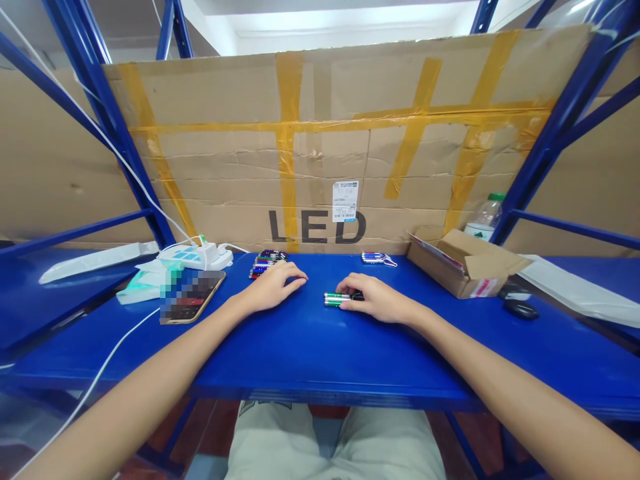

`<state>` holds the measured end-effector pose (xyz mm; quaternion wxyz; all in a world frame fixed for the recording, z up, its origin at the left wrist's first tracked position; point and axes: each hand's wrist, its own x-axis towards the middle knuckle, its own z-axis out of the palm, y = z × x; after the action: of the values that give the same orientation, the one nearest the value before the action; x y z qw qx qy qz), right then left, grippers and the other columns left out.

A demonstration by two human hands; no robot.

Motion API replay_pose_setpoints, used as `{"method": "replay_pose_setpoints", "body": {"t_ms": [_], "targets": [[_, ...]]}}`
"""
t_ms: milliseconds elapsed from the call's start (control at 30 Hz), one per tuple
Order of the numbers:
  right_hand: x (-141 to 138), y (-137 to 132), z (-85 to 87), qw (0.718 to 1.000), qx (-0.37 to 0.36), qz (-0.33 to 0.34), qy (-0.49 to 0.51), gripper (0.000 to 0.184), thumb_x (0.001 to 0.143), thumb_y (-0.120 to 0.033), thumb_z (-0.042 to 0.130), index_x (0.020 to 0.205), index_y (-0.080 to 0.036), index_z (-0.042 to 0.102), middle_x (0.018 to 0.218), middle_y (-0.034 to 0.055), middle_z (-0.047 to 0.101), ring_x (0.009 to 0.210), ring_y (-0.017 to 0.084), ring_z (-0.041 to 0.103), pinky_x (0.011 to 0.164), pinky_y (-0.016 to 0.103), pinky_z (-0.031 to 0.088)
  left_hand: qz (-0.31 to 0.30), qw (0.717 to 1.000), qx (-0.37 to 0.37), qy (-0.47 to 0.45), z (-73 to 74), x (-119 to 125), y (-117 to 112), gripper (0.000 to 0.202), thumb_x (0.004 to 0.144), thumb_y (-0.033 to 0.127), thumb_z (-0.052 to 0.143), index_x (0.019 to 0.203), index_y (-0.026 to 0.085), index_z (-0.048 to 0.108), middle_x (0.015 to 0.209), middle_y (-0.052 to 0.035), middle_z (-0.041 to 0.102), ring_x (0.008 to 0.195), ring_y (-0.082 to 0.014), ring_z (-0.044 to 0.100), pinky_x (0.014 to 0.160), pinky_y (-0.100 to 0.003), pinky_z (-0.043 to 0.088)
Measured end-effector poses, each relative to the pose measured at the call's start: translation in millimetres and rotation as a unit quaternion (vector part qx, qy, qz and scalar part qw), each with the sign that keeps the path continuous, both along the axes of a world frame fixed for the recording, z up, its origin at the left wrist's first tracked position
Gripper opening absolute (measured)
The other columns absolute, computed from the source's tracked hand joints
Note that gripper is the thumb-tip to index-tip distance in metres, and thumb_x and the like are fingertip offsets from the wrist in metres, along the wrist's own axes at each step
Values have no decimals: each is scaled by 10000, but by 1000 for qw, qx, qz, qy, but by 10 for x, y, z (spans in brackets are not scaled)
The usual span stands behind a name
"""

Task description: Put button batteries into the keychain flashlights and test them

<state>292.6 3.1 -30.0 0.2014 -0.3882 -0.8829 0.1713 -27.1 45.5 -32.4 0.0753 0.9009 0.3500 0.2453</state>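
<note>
On the blue tabletop, my right hand has its thumb and fingers round a few small green and silver metal tubes, which lie side by side. Their exact kind is too small to tell; a dark part at their right end is partly covered by my fingers. My left hand lies with fingers extended and thumb apart, right beside a row of several similar tubes in red, blue, green and dark colours. That hand hides part of the row. Farther back lies a small group of blue and silver tubes with a loop at its right end.
An open cardboard box, a black mouse and a green-capped bottle stand at right. A phone, a green-white packet and a power strip with white cables lie left. A tall cardboard panel closes the back.
</note>
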Motion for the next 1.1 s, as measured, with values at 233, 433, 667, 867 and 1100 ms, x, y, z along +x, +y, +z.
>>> {"method": "replay_pose_setpoints", "body": {"t_ms": [233, 433, 667, 867, 1100], "targets": [[5, -3, 5, 1000, 3, 2, 2, 242, 1002, -412, 725, 1183, -252, 721, 1183, 79, 728, 1097, 283, 670, 972, 423, 530, -9, 1000, -5, 7, -4, 22, -33, 411, 1123, 535, 491, 1213, 274, 794, 1226, -83, 776, 1175, -293, 677, 1098, -489, 515], [6, -4, 10, 1000, -2, 0, -2, 230, 994, -378, 743, 1175, -238, 715, 1178, 80, 721, 1096, 284, 668, 969, 421, 522, -11, 1000, -14, 14, 4, 41, -56, 364, 1124, 491, 506, 1193, 278, 794, 1216, -72, 779, 1154, -289, 692, 1144, -499, 486], [20, 18, -19, 1000, 6, 2, 1, 223, 1001, -371, 744, 1185, -246, 721, 1186, 75, 726, 1103, 280, 671, 967, 402, 518, -11, 1000, -24, 15, 12, 59, -95, 364, 1125, 495, 506, 1177, 281, 795, 1191, -70, 787, 1143, -285, 708, 1054, -458, 535], [30, 17, -27, 1000, 18, 13, 9, 227, 1029, -406, 723, 1176, -233, 721, 1173, 80, 730, 1096, 270, 672, 981, 392, 513, -18, 1000, -19, 8, 12, 62, -102, 345, 1127, 461, 515, 1164, 259, 792, 1197, -73, 788, 1144, -273, 712, 1084, -445, 520], [28, 9, -7, 1000, 22, 11, 0, 226, 1045, -418, 696, 1165, -228, 716, 1157, 87, 732, 1090, 279, 670, 976, 414, 511, -16, 999, -27, 20, 48, 64, -127, 333, 1136, 422, 509, 1193, 230, 776, 1213, -76, 778, 1171, -268, 696, 1100, -429, 491]]}}
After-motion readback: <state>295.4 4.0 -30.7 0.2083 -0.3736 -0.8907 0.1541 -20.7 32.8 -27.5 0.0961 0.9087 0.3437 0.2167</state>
